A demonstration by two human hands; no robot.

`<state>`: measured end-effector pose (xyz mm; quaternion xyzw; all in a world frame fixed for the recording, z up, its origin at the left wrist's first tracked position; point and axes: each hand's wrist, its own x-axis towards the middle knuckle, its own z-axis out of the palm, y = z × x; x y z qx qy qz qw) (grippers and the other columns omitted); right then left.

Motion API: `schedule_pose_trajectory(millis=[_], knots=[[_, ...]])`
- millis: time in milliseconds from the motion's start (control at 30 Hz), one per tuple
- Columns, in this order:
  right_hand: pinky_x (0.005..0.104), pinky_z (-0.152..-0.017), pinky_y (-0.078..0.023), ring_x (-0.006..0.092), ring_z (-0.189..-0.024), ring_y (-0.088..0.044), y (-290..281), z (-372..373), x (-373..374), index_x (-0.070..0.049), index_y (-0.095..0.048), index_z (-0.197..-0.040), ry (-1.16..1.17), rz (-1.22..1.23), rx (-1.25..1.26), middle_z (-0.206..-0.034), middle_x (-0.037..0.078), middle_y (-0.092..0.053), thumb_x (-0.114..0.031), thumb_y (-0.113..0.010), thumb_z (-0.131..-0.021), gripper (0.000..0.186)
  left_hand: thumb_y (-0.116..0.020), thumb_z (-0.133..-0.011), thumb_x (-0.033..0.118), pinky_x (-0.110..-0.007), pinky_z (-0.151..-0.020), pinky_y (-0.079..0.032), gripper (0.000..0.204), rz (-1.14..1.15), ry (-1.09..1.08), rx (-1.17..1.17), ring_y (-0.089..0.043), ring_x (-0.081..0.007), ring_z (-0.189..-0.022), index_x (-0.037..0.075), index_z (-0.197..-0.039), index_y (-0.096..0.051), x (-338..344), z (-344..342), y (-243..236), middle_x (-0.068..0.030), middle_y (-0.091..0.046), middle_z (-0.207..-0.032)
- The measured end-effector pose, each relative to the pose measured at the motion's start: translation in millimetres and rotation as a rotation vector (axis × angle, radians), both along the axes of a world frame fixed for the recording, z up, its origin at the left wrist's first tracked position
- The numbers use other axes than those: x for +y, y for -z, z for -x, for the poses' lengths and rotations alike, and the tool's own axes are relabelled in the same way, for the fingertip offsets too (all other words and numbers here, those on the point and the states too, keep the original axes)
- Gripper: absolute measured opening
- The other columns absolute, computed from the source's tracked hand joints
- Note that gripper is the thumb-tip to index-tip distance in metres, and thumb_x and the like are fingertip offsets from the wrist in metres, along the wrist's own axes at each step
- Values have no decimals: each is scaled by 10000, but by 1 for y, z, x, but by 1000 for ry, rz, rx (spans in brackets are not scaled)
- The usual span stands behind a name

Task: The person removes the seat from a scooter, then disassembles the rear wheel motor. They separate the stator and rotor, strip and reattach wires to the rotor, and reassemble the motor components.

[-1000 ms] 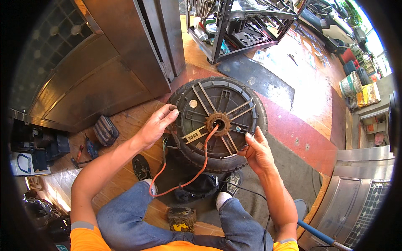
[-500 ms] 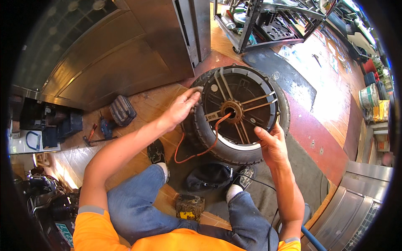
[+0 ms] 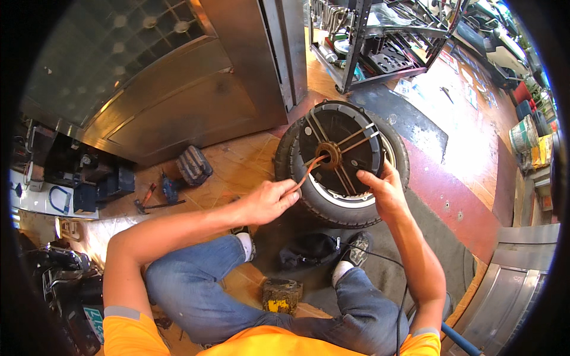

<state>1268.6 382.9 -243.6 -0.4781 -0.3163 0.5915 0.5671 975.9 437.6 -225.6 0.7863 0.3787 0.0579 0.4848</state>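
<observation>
1. Spreading both knees in blue jeans [image 3: 202, 285], the person sits low; the lower edge cuts off the orange shirt [image 3: 273, 341].
2. Between the legs sits a grimy block [image 3: 282, 295] with a yellow patch. Just beyond, a black bag [image 3: 309, 250] lies in shadow, its contents impossible to make out.
3. The left hand [image 3: 276, 200] has its fingers together, pinching an orange cable [image 3: 307, 177]; the cable's run past the grip is hidden.
4. The right hand [image 3: 386, 188] clamps the edge of a round black cover [image 3: 362, 142], thumb on its face, the other fingers mostly hidden.
5. The cover tilts over the wheel [image 3: 350, 219] ahead of the feet, screening most of its inside; a crescent of pale rim [image 3: 341, 199] shows. The cable enters the cover's rusty hub ring [image 3: 329, 155].
6. Around the wheel are a grey mat [image 3: 427, 249], tan flooring [image 3: 231, 172] and a red strip [image 3: 439, 184].
7. Leftward on the floor lie a hammer [image 3: 147, 199], a drill [image 3: 169, 187] and a dark ribbed block [image 3: 194, 166].
8. Beyond stand a metal door [image 3: 196, 113] and a tool cart [image 3: 353, 53], both cropped above. Glare washes out the floor beside the cart; toward the upper right, crowded shapes blur near a pale bucket [image 3: 524, 135].
</observation>
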Motion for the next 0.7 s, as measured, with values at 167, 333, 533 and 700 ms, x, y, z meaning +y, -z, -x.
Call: schedule_pose_trajectory(millis=[167, 333, 533, 700], knots=[[311, -920, -517, 152, -997, -654, -22, 8, 11, 4, -587, -1285, -140, -47, -135, -1130, 73, -694, 4, -712, -844, 459, -541, -1023, 365, -405, -592, -445, 358, -144, 137, 85, -556, -274, -618, 12, -1025, -602, 18, 15, -66, -155, -563, -675], [313, -823, -563, 149, -926, -671, -51, 27, 3, -14, -596, -1256, -293, -5, -190, -1109, 61, -697, -19, -705, -851, 419, -552, -994, 301, -495, -693, -486, 331, -150, 165, 199, -654, -404, -776, -21, -1026, -622, 7, 24, -106, -231, -662, -799], [319, -798, -582, 165, -907, -692, -87, 59, -21, 7, -601, -1216, -349, 52, -90, -1064, 81, -708, -6, -699, -847, 382, -635, -881, 321, -504, -716, -508, 321, -302, 221, 396, -672, -407, -805, 14, -969, -670, -10, 48, -122, -215, -688, -813], [327, -764, -593, 174, -870, -699, -111, 99, -48, 17, -600, -1203, -392, 42, -16, -1063, 102, -707, 2, -696, -851, 365, -680, -808, 351, -489, -714, -539, 310, -447, 167, 546, -682, -385, -813, 62, -919, -696, -15, 102, -141, -168, -706, -810]])
